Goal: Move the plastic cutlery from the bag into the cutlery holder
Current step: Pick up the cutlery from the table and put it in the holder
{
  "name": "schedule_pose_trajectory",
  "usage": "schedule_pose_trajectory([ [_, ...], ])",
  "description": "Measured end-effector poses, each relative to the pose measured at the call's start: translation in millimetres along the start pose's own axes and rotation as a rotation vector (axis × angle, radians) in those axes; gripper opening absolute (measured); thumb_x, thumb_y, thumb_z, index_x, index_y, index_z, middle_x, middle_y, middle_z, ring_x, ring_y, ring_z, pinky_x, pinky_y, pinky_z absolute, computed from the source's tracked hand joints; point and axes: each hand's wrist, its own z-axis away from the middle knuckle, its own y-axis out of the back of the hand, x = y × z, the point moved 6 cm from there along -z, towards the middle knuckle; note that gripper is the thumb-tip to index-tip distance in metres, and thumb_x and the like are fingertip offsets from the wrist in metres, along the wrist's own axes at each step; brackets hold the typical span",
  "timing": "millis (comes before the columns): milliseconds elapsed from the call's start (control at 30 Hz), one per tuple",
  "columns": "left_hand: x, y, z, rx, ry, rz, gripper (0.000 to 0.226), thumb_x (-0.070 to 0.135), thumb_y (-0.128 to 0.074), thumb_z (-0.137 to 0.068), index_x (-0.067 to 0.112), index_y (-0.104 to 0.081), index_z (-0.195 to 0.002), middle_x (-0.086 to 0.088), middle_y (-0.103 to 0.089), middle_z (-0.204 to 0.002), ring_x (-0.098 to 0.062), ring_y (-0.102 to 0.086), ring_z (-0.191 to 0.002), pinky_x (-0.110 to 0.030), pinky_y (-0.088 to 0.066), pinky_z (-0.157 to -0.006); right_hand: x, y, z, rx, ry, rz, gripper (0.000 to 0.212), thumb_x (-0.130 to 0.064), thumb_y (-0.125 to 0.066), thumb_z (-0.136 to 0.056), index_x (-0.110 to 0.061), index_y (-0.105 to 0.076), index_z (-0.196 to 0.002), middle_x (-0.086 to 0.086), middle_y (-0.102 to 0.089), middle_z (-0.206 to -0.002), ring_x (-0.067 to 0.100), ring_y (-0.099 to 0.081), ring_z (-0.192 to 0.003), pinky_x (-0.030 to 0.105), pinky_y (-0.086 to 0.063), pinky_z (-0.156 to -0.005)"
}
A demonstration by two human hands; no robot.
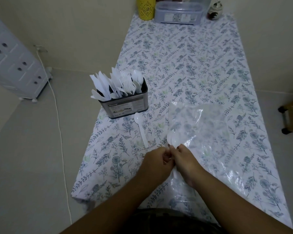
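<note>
Floral tablecloth (184, 68) | both grips pinch spoons (173, 141) at bag (198, 120) mouth | holder (125, 105) well apart

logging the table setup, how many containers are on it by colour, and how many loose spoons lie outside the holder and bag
yellow container: 1
clear lidded box: 1
dark cutlery holder: 1
brownish patterned jar: 1
loose white spoon on the cloth: 1
total: 5

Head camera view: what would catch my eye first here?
The holder crammed with white knives, forks and spoons stands at the table's left edge. Nearer, both hands, left and right, meet at the clear bag, gripping spoons. One loose spoon lies between.
</note>
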Motion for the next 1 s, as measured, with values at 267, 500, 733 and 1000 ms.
schedule_pose_trajectory([
  [267, -33.1, 48.0, -55.8, 0.311, 0.107, -0.160, 0.019, 0.023, -0.069, -0.089, 0.016, -0.056, -0.100, 0.001, -0.054, -0.098, -0.011, -0.056, -0.084, -0.018, -0.044, -0.066, 13.6, 17.4, 5.0, -0.002, -0.027, -0.074, 0.028, -0.029, -0.054, -0.104, -0.017, -0.039, -0.083, 0.005, -0.057, -0.069, 0.018, -0.043, -0.052, 0.030, -0.030, -0.048],
  [500, -41.0, 51.4, -65.0, 0.276, 0.199, -0.094, 0.034, 0.006, -0.067, -0.090, 0.017, -0.049, -0.117, -0.012, -0.066, -0.096, -0.026, -0.067, -0.077, -0.032, -0.056, -0.057, 16.6, 20.6, 6.1, -0.013, -0.122, -0.058, 0.014, -0.009, -0.041, -0.101, -0.011, -0.050, -0.090, 0.010, -0.060, -0.081, 0.017, -0.042, -0.055, 0.029, -0.030, -0.048],
  [733, -12.6, 23.5, -10.8, 0.190, 0.110, 0.109, 0.032, 0.018, -0.076, -0.086, 0.025, -0.064, -0.115, 0.006, -0.067, -0.083, -0.003, -0.066, -0.069, -0.018, -0.057, -0.061, 0.1, 13.5, 0.5, -0.005, -0.063, -0.141, 0.017, -0.010, -0.044, -0.099, -0.013, -0.059, -0.094, 0.009, -0.060, -0.084, 0.020, -0.051, -0.065, 0.032, -0.041, -0.055],
  [1000, 6.4, 18.1, -1.3, 0.178, -0.011, -0.030, 0.025, 0.022, -0.072, -0.086, 0.024, -0.067, -0.110, 0.013, -0.063, -0.080, 0.000, -0.063, -0.068, -0.018, -0.055, -0.064, -7.8, -3.6, -3.6, -0.037, -0.024, -0.384, 0.030, -0.007, -0.041, -0.102, -0.011, -0.061, -0.124, 0.018, -0.073, -0.109, 0.031, -0.074, -0.091, 0.043, -0.061, -0.076],
])
